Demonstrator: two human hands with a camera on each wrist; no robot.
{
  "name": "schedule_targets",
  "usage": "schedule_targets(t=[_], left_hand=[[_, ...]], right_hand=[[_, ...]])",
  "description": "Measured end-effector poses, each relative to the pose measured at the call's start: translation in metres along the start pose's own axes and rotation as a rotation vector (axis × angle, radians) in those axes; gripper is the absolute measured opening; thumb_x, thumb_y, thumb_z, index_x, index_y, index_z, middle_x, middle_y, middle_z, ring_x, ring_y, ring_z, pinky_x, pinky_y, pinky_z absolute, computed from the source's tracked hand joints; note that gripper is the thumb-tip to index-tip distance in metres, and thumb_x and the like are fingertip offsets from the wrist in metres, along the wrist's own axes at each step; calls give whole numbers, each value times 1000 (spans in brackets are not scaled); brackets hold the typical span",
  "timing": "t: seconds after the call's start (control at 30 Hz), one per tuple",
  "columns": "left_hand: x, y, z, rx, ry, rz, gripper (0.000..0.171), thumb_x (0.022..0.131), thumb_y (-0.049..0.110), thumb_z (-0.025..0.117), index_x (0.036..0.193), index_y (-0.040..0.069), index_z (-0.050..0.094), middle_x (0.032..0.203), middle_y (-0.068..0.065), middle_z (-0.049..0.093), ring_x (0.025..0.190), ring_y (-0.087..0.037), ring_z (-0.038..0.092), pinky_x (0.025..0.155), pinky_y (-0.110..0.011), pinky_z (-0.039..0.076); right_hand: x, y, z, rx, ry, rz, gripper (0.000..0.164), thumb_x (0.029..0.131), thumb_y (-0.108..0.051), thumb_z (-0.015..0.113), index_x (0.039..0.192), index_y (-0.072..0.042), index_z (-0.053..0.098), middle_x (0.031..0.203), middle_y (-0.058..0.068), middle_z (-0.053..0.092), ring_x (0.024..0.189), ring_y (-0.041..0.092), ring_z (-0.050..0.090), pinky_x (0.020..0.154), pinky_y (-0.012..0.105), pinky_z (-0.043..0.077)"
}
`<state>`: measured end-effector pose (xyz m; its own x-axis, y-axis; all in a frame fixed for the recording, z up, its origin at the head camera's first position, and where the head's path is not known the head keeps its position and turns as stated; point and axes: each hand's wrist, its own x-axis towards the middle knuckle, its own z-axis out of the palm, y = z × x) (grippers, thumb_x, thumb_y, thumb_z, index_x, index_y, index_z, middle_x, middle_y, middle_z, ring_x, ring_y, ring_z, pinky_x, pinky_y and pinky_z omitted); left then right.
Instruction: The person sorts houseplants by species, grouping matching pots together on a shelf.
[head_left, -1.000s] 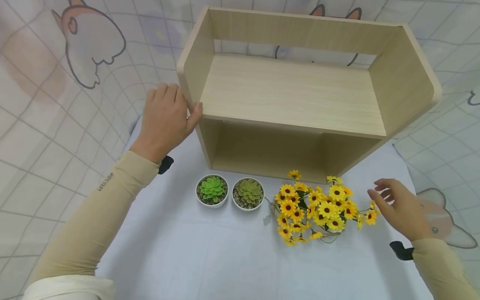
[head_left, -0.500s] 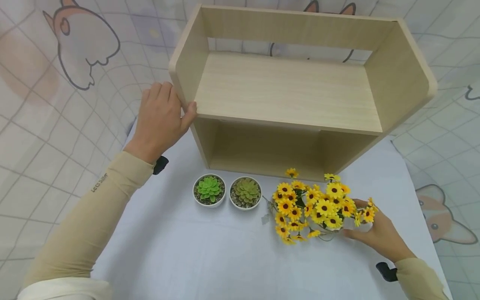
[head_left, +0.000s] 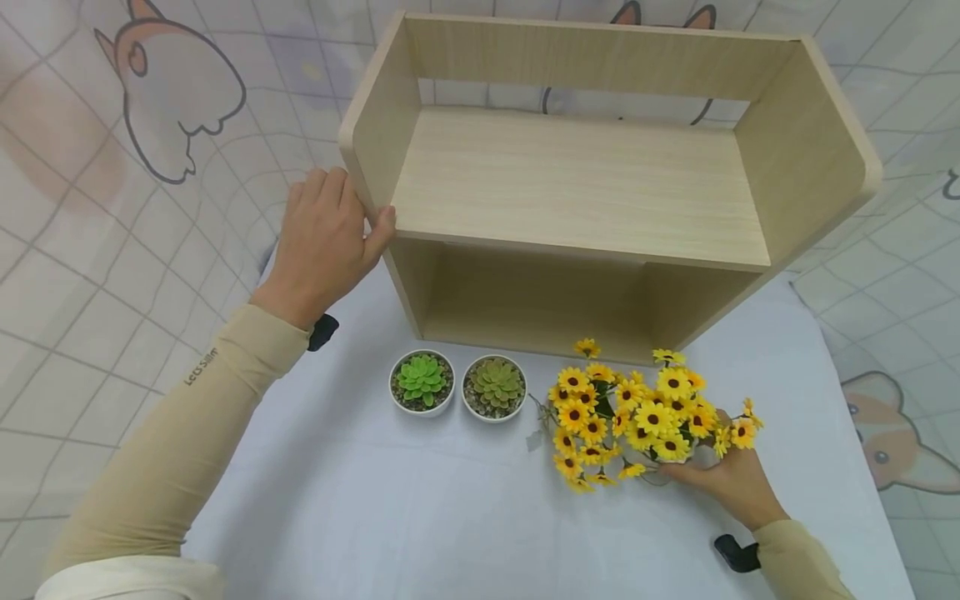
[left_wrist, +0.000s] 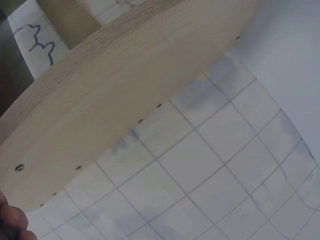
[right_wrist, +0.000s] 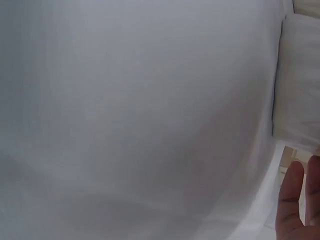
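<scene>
My left hand (head_left: pixel 318 242) grips the left side panel of a light wooden shelf (head_left: pixel 577 183), thumb over its front edge and fingers on the outside. In the left wrist view, fingertips (left_wrist: pixel 12 217) show beside that panel (left_wrist: pixel 115 95). Low on the right, my right hand (head_left: pixel 731 483) reaches round the pot beneath a bunch of yellow artificial flowers (head_left: pixel 652 417). Its thumb lies in front; blossoms hide most of the pot and the other fingers. The right wrist view catches only a few fingers (right_wrist: pixel 290 197) at its edge.
Two small potted succulents, one bright green (head_left: pixel 422 380) and one duller green (head_left: pixel 496 387), stand left of the flowers, before the shelf. A white cloth (head_left: pixel 450 517) covers the table. Patterned checked fabric (head_left: pixel 67 292) hangs round the sides and back.
My right hand has come in from the right, lowered beside the flowers and closed round their pot. The left hand keeps its hold on the shelf; the flowers look unmoved.
</scene>
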<state>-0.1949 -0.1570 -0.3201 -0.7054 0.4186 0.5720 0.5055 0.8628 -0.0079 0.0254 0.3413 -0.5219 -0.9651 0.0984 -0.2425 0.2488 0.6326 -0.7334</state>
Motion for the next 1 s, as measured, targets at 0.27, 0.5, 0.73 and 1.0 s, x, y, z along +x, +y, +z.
schedule_targets(t=[0.27, 0.5, 0.73, 1.0], left_hand=[[-1, -1, 1, -15, 8, -1, 43, 107, 35, 41, 91, -4, 50, 86, -22, 50, 81, -38, 42, 72, -46, 32], [-2, 0, 3, -24, 9, -9, 43, 106, 35, 42, 90, -4, 50, 86, -22, 51, 81, -38, 43, 71, -46, 33], [-2, 1, 3, -30, 7, -16, 43, 106, 35, 42, 90, -4, 50, 86, -22, 51, 82, -38, 43, 71, -46, 32], [0, 2, 3, -36, 9, -20, 43, 106, 34, 41, 92, -6, 51, 84, -21, 48, 81, -38, 42, 71, -44, 29]], right_hand=[[-3, 1, 7, 44, 35, -6, 108, 76, -31, 92, 160, -10, 29, 160, 19, 45, 143, 38, 47, 112, 68, 39], [-6, 0, 10, 66, 66, -55, 102, 77, -25, 92, 159, -15, 31, 157, 11, 45, 124, -23, 37, 107, 10, 44], [-10, -2, 0, 75, 84, -104, 95, 78, -21, 91, 154, -6, 37, 146, -10, 46, 122, -28, 34, 100, -4, 32], [-13, -18, -23, 84, 119, -186, 90, 78, -11, 89, 153, -9, 40, 141, -29, 42, 128, -26, 34, 104, -4, 31]])
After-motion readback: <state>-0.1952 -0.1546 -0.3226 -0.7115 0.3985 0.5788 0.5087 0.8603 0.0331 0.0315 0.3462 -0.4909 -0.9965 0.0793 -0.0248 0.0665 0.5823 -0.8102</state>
